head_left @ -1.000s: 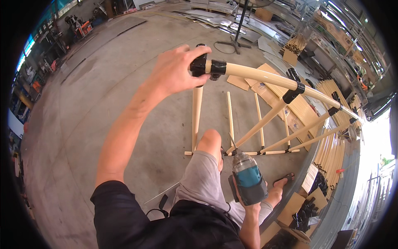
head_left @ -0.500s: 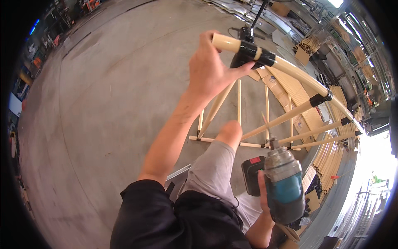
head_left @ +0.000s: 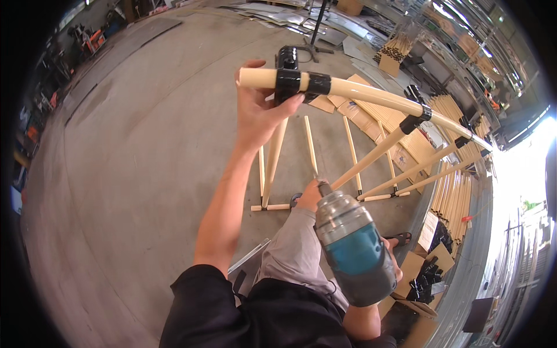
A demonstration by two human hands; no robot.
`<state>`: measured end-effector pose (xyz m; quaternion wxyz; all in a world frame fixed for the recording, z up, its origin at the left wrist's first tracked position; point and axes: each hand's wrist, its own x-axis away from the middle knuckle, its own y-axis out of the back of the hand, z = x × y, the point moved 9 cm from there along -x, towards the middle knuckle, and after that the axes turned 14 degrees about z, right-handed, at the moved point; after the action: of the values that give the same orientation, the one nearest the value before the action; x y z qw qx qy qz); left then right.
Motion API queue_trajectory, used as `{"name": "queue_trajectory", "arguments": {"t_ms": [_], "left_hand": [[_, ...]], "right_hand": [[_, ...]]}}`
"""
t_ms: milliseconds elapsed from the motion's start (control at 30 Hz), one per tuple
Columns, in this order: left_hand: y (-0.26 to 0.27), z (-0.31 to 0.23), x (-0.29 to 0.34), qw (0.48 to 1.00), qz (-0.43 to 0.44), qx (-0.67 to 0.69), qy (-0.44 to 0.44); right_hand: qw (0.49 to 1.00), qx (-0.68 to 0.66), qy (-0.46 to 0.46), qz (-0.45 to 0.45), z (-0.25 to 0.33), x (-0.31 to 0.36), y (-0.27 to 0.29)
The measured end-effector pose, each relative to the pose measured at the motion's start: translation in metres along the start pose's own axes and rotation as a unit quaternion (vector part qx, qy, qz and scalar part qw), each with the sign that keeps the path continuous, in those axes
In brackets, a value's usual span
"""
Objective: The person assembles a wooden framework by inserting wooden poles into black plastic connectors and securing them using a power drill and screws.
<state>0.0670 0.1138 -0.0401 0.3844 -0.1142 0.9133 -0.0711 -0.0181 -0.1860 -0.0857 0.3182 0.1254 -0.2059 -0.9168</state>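
My left hand (head_left: 258, 119) is closed round the end of a cream pipe (head_left: 371, 94) at a black joint clamp (head_left: 288, 86), its thumb pressed under the clamp. A second black clamp sits right beside that one. The pipe forms the top rail of a frame of cream pipes, with uprights running down to the floor. In my right hand (head_left: 395, 264) is a teal and grey cordless driver (head_left: 351, 243), its bit pointing up and forward, away from the clamp. The driver's body hides most of that hand.
Flat cardboard (head_left: 364, 119) lies behind the frame. Bundled pipes (head_left: 454, 194) line the right side, near an open box of black joints (head_left: 428, 281). A dark stand (head_left: 317, 29) rises at the back. Sheet metal (head_left: 278, 14) is spread at the far edge.
The pipe end and my left hand have shifted left and slightly down in view. The driver has moved left and now tilts more to the left.
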Motion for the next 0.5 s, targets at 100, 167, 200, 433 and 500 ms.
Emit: {"name": "queue_trajectory", "arguments": {"t_ms": [100,167,200,433,500], "left_hand": [[0.004,0.014,-0.001,0.984,0.117,0.076,0.108],[0.008,0.022,0.001,0.961,0.177,0.167,0.129],[0.007,0.028,-0.002,0.935,0.197,0.256,0.146],[-0.008,0.02,-0.026,0.874,0.196,0.309,0.319],[-0.002,0.023,-0.024,0.876,0.14,0.304,0.348]], "right_hand": [[0.998,0.014,0.066,-0.01,0.025,-0.015,0.003],[0.992,0.051,0.116,-0.027,0.039,-0.017,0.006],[0.991,0.057,0.115,-0.03,0.039,-0.015,0.007],[0.997,0.015,0.07,-0.001,0.002,-0.012,-0.01],[0.996,0.016,0.083,-0.013,0.0,-0.018,-0.016]]}}
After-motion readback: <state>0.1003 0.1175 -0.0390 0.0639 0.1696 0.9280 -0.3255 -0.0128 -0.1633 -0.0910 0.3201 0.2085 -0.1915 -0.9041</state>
